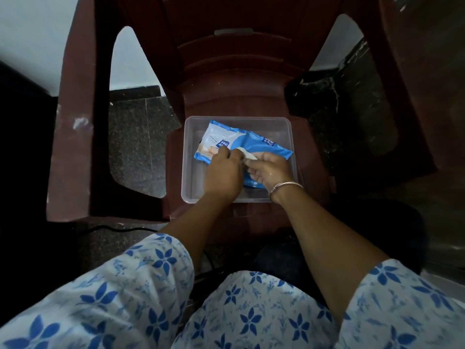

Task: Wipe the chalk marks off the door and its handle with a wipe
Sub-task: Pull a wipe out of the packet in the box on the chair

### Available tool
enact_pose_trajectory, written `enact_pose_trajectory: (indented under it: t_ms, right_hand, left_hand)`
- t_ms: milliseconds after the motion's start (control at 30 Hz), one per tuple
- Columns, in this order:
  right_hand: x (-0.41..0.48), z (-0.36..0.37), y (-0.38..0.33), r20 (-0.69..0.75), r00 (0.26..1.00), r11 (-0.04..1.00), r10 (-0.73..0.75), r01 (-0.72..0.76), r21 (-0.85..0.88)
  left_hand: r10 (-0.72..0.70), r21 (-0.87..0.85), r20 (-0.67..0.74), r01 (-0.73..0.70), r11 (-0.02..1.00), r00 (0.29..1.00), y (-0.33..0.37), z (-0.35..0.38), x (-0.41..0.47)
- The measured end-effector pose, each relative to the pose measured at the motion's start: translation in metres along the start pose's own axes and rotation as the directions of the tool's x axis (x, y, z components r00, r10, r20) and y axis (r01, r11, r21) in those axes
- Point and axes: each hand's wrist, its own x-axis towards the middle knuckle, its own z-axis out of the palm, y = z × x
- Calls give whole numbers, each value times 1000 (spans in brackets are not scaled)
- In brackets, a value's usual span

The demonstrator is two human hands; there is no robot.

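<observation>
A blue and white pack of wipes lies in a clear plastic tub on the seat of a maroon plastic chair. My left hand rests on the pack with its fingers curled onto it. My right hand, with a bangle on the wrist, pinches a small white flap or wipe at the pack's top. The lower part of the pack is hidden under both hands. No door or handle is in view.
The maroon chair has armrests on both sides of the tub. Dark speckled floor shows through the gap on the left, with a white wall behind. A black cable runs along the floor near my knees.
</observation>
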Motion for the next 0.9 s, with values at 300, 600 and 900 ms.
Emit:
enact_pose_trajectory:
  t_ms: [300, 600, 900]
  right_hand:
    - [14, 5, 5, -156, 951, 888, -266, 179, -423]
    - [18, 4, 0, -16, 947, 730, -320, 237, -641]
    - [18, 7, -2, 108, 947, 622, -303, 282, -731]
  left_hand:
    - [82, 30, 154, -88, 996, 985, -4, 9, 1]
    - [182, 187, 281, -240, 953, 942, -11, 9, 6]
    - [234, 128, 214, -265, 956, 948, -21, 9, -3]
